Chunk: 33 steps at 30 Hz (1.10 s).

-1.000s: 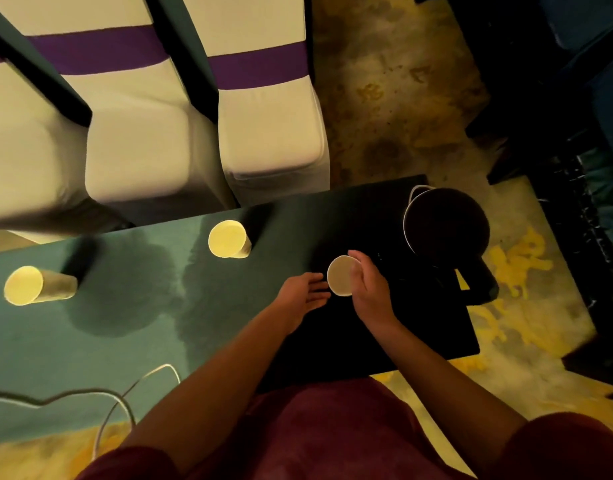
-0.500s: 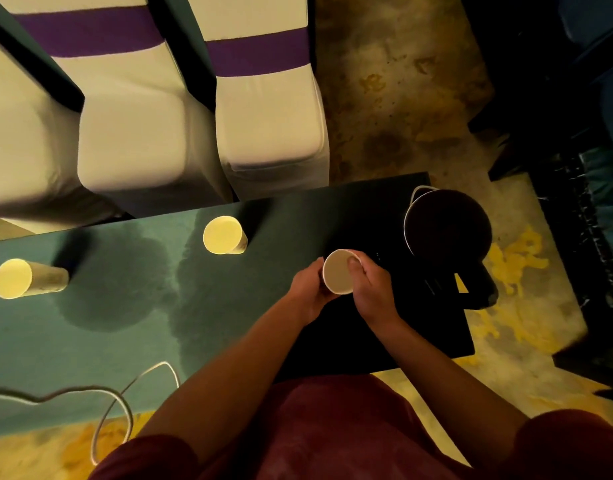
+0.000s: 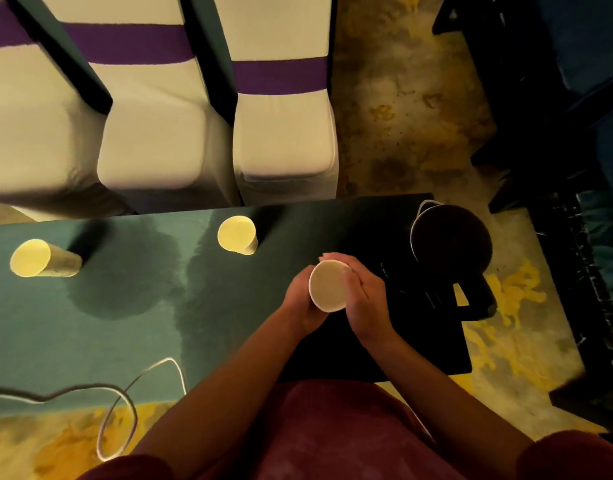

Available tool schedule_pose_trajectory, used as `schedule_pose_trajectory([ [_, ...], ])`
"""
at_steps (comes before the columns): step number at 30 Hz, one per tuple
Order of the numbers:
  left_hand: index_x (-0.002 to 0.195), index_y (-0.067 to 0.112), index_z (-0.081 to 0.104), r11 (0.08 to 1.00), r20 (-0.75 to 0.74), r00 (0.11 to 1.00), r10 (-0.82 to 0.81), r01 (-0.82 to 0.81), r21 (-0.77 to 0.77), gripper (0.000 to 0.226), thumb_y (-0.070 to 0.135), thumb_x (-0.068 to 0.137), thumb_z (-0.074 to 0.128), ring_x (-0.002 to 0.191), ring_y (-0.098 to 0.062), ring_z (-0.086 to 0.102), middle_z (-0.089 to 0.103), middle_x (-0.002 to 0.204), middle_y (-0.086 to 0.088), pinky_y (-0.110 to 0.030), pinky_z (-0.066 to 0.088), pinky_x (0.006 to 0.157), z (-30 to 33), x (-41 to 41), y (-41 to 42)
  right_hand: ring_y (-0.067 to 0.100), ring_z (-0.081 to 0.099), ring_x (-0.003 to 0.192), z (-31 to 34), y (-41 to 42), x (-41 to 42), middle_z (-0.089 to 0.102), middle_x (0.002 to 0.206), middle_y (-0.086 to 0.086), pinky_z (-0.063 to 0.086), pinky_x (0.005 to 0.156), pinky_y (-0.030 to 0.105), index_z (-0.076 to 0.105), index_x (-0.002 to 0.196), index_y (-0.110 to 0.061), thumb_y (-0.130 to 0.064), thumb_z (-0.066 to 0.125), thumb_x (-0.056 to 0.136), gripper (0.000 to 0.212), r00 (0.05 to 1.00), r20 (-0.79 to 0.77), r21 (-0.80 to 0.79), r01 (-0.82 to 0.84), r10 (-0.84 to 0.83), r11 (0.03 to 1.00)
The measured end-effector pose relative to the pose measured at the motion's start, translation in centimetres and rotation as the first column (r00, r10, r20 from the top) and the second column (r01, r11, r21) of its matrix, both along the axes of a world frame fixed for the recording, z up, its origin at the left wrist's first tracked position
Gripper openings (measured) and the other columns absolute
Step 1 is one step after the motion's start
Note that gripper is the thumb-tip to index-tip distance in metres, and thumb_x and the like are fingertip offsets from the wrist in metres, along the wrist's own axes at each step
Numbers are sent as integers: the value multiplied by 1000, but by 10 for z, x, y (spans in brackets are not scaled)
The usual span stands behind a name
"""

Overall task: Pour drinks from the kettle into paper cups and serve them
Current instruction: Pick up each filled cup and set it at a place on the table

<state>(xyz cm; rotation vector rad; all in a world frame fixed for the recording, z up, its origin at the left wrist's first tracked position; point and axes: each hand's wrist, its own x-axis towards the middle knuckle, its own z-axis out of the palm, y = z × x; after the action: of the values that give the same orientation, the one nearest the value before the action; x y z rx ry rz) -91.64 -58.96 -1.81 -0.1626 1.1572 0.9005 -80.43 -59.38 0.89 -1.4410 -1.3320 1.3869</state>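
**A:** Now, both hands are on one paper cup (image 3: 328, 285). The left hand (image 3: 300, 299) wraps its near side, the right hand (image 3: 365, 294) curls over its far side, so each grip is clenched round that cup, held above the dark end of the tabletop (image 3: 132, 334) with its mouth facing up toward us.

**B:** Risk there?

**A:** Squeeze, I'd say. Thin paper between two palms could buckle, or slip out if either grip eases unevenly. I can't tell whether it's one cup or a nested pair.

**B:** And the kettle?

**A:** The kettle (image 3: 450, 244) sits just right of the hands, near the tabletop's right edge, handle pointing toward the person. Reaching for it means freeing the right hand, and a careless elbow could nudge it toward that edge.

**B:** Other cups?

**A:** Two. A middle cup (image 3: 236, 234) stands near the far edge, just left of the hands; a far-left cup (image 3: 31, 258) stands well apart. Whether either holds any drink, I can't tell. Dark patches (image 3: 125, 282) on the cloth between them look wet, so a cup set down there might slide.

**B:** Anything in the way?

**A:** A white cable (image 3: 125, 396) loops over the near edge at left, easy to snag when serving. Covered chairs (image 3: 284, 133) stand close behind the tabletop.
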Motion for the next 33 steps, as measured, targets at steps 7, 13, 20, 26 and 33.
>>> schedule_pose_trajectory([
  [7, 95, 17, 56, 985, 144, 979, 148, -159, 67, 19, 4, 102, 44, 68, -5, 71, 71, 78, 5, -20, 56, 58, 26, -36, -41, 18, 73, 102, 25, -19, -53, 78, 104, 3, 56, 91, 32, 74, 106, -8, -11, 46, 99, 29, 991, -108, 48, -76, 81, 996],
  [13, 91, 10, 58, 945, 39, 952, 303, -306, 119, 22, 10, 103, 40, 61, -17, 70, 69, 71, -7, -22, 56, 51, 55, -86, -88, 30, 73, 102, 33, -54, -112, 78, 102, 11, 54, 97, 53, 76, 100, -8, -17, 47, 95, 31, 972, -184, 49, -137, 144, 989],
  [20, 89, 14, 62, 881, 144, 882, 448, -463, 97, 26, 25, 102, 43, 58, -16, 71, 71, 69, -4, -24, 55, 48, 76, -147, -172, 36, 72, 101, 40, -122, -180, 78, 101, 14, 51, 97, 60, 77, 97, -14, -30, 49, 89, 34, 945, -218, 58, -237, 244, 970],
  [26, 91, 14, 63, 866, 84, 877, 474, -481, 139, 27, 22, 103, 40, 62, -15, 71, 72, 71, -4, -24, 57, 50, 96, -206, -245, 26, 74, 97, 62, -191, -238, 79, 97, 11, 57, 89, 36, 76, 95, -7, -23, 47, 91, 34, 928, -250, 96, -262, 278, 960],
  [33, 92, 13, 62, 829, 38, 845, 534, -532, 174, 28, 23, 103, 39, 70, -18, 65, 71, 69, -4, -24, 56, 51, 107, -276, -313, 32, 73, 100, 68, -253, -314, 79, 100, 14, 55, 92, 41, 76, 98, -8, -36, 49, 87, 40, 890, -284, 125, -334, 356, 934],
])
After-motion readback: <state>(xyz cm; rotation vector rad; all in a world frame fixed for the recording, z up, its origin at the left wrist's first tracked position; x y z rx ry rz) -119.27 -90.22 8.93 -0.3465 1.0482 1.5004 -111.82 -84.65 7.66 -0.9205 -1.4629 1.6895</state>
